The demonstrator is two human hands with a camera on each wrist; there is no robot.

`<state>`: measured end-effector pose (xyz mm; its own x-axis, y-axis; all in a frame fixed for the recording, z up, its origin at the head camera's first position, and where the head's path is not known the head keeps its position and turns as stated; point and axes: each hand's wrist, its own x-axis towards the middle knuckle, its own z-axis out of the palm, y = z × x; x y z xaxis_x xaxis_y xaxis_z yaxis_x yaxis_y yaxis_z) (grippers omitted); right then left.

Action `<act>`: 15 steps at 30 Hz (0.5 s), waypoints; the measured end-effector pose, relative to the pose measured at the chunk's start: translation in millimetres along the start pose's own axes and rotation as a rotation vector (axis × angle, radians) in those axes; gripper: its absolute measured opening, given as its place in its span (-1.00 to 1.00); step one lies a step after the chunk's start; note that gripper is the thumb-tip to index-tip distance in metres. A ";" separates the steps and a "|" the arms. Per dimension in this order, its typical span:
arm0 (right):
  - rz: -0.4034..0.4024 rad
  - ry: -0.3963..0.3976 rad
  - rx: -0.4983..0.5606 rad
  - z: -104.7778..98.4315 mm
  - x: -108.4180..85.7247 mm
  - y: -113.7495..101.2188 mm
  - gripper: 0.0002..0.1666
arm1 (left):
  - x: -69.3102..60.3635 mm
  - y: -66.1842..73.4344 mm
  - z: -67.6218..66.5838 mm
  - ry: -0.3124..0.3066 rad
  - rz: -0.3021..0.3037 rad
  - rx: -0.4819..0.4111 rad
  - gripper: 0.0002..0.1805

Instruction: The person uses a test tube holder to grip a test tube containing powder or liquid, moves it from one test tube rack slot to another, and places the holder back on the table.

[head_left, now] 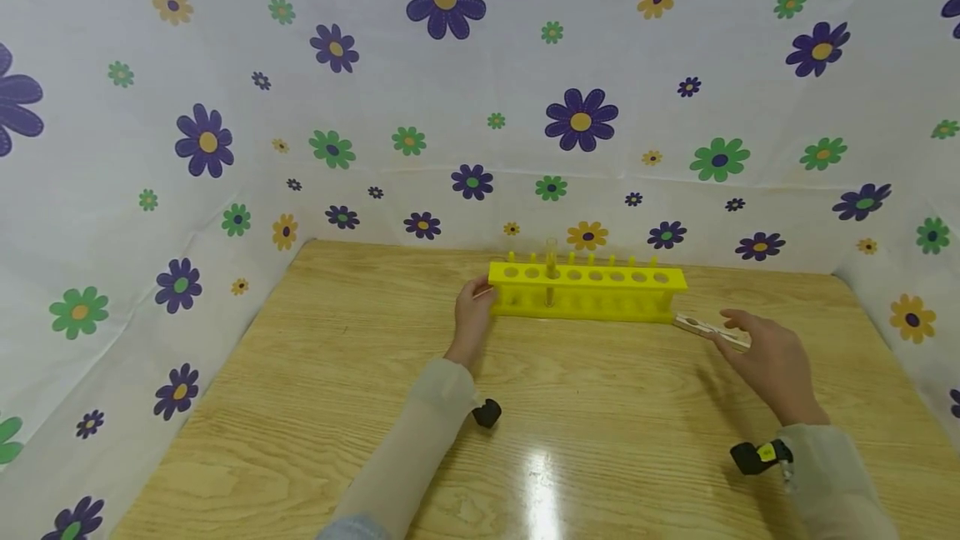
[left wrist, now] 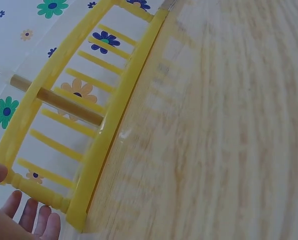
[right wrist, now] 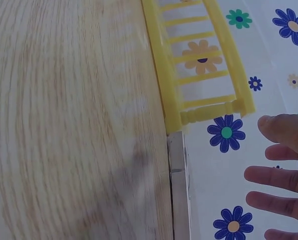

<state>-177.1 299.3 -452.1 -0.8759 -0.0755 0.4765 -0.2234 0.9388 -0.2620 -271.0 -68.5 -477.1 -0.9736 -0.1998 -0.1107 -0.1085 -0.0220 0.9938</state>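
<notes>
A yellow test tube rack [head_left: 585, 276] stands on the table, with a single test tube [head_left: 551, 261] upright in one of its left holes. Brownish liquid shows inside the tube in the left wrist view. My left hand [head_left: 474, 315] is at the rack's left end, its thumb by the top bar and its relaxed fingers beside the end post [left wrist: 41, 192]. Just off the rack's right end lies a wooden test tube clamp [head_left: 693, 325]. Over the clamp's near end hovers my right hand [head_left: 772, 357], fingers spread and apart from the rack in the right wrist view.
The wooden table [head_left: 525, 457] has its back edge close behind the rack. A white cloth with printed flowers [head_left: 480, 90] hangs behind the table and along both sides.
</notes>
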 end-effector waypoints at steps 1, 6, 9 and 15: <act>-0.001 -0.003 -0.002 0.4 0.2 1.0 -0.51 | 0.9 -0.6 0.4 0.001 -0.004 -0.001 -0.59; 0.000 -0.019 0.003 2.6 1.1 7.2 -0.54 | 5.0 -1.9 1.2 -0.005 -0.072 -0.078 -0.60; 0.004 -0.032 0.006 3.8 1.3 10.8 -0.56 | 7.6 -2.4 1.3 -0.013 -0.118 -0.155 -0.61; 0.039 -0.122 0.002 6.1 2.0 15.7 -0.61 | 11.9 -4.0 1.7 -0.013 -0.161 -0.209 -0.64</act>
<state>-185.0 311.8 -460.4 -0.9293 -0.0795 0.3606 -0.1892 0.9412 -0.2800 -282.4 -69.1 -482.4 -0.9498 -0.1645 -0.2661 -0.2197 -0.2550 0.9417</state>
